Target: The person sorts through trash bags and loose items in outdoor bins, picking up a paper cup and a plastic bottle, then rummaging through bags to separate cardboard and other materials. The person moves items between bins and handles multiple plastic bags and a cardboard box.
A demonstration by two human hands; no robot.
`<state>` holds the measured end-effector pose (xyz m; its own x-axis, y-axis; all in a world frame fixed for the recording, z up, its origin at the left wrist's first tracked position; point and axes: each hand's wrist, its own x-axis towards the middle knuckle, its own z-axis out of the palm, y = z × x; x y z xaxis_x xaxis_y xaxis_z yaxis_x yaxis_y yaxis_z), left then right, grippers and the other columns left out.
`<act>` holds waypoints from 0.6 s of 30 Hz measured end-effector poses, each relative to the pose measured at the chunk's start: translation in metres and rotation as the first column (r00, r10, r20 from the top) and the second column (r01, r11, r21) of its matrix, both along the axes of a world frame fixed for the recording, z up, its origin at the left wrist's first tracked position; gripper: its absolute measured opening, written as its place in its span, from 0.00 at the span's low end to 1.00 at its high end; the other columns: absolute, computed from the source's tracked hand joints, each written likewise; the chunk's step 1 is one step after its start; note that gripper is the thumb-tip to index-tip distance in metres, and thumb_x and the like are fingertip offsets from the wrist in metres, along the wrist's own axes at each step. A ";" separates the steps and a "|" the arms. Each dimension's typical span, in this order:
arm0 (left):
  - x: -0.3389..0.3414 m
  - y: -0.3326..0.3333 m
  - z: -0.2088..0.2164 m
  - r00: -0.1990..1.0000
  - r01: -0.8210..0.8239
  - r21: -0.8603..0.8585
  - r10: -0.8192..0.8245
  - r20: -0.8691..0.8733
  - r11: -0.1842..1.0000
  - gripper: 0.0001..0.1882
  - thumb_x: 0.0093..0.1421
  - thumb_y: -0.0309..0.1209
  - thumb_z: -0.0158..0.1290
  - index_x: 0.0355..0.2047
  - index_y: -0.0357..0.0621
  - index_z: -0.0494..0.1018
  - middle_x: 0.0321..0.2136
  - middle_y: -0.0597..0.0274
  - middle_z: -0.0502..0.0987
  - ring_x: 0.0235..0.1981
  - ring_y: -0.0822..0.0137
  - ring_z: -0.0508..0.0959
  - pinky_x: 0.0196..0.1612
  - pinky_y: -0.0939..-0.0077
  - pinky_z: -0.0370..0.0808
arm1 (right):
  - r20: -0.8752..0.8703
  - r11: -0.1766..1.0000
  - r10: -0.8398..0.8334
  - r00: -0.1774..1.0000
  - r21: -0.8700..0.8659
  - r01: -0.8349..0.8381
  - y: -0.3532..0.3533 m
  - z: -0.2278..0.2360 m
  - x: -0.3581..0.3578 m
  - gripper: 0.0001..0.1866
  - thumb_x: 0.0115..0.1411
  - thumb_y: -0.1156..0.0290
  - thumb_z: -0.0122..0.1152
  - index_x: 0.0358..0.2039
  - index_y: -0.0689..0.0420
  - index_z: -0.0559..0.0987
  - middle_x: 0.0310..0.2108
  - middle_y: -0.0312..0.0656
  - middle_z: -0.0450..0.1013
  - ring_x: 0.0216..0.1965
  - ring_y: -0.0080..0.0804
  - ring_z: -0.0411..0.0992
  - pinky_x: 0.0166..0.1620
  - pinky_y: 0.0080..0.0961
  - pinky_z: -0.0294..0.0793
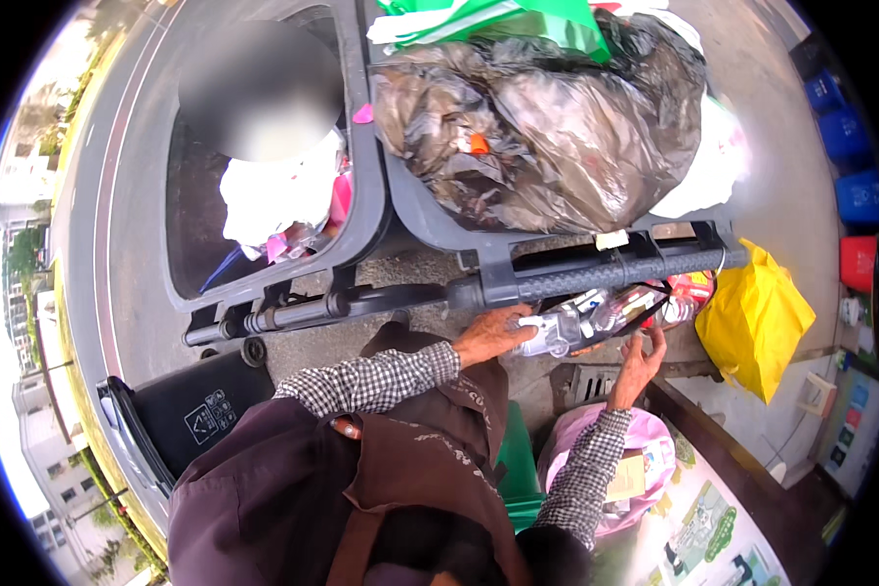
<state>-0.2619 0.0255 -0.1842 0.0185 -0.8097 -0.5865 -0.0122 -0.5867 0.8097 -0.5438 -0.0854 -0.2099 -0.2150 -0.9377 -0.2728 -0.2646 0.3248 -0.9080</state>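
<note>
My left hand (495,335) is closed on a clear plastic container (554,330) at the left end of a bag of recyclables. That bag (639,319) hangs below the bin's handle bar and holds several clear bottles and a red and white package (691,286); a black strap crosses it. At the bag's near edge my right hand (639,367) has its fingers apart and slightly bent, with nothing seen in them. Whether its fingertips touch the bag I cannot tell. Checked sleeves cover both forearms.
Two large grey bins stand ahead; the right one (400,195) is heaped with a dark rubbish bag (557,127), the left one (181,264) holds white and pink waste. A yellow bag (755,317) hangs at right. A pink bag (566,439) and a black bin (200,410) flank me.
</note>
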 end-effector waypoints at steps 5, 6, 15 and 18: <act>0.052 -0.024 -0.003 0.996 -0.047 0.026 0.045 0.075 0.999 0.28 0.64 0.41 0.61 0.60 0.40 0.70 0.54 0.50 0.75 0.51 0.60 0.77 0.51 0.67 0.76 | -0.118 0.977 0.124 0.985 -0.158 -0.142 -0.043 -0.069 0.072 0.26 0.63 0.69 0.66 0.58 0.67 0.70 0.49 0.49 0.75 0.43 0.30 0.74 0.45 0.28 0.76; 0.054 -0.027 -0.002 0.997 -0.048 0.045 0.045 0.068 0.998 0.28 0.64 0.40 0.61 0.60 0.41 0.70 0.54 0.50 0.75 0.52 0.60 0.77 0.51 0.67 0.76 | -0.123 0.969 0.155 0.980 -0.175 -0.175 -0.045 -0.077 0.080 0.24 0.63 0.70 0.65 0.56 0.67 0.72 0.46 0.47 0.76 0.41 0.29 0.74 0.44 0.28 0.76; 0.041 -0.053 -0.008 0.997 -0.002 -0.058 0.006 0.082 0.998 0.27 0.62 0.33 0.62 0.58 0.35 0.70 0.53 0.52 0.76 0.57 0.59 0.74 0.59 0.65 0.72 | -0.217 0.979 0.203 0.955 0.074 -0.191 -0.028 -0.081 0.073 0.13 0.64 0.65 0.62 0.36 0.64 0.77 0.26 0.49 0.74 0.30 0.40 0.73 0.37 0.36 0.72; 0.021 -0.069 -0.013 0.993 0.051 -0.181 -0.030 0.116 0.982 0.26 0.62 0.33 0.61 0.58 0.37 0.70 0.52 0.51 0.77 0.53 0.59 0.76 0.56 0.65 0.73 | -0.260 0.988 0.149 0.954 0.015 -0.151 -0.015 -0.076 0.066 0.15 0.64 0.66 0.61 0.27 0.65 0.72 0.21 0.38 0.64 0.26 0.23 0.60 0.31 0.29 0.65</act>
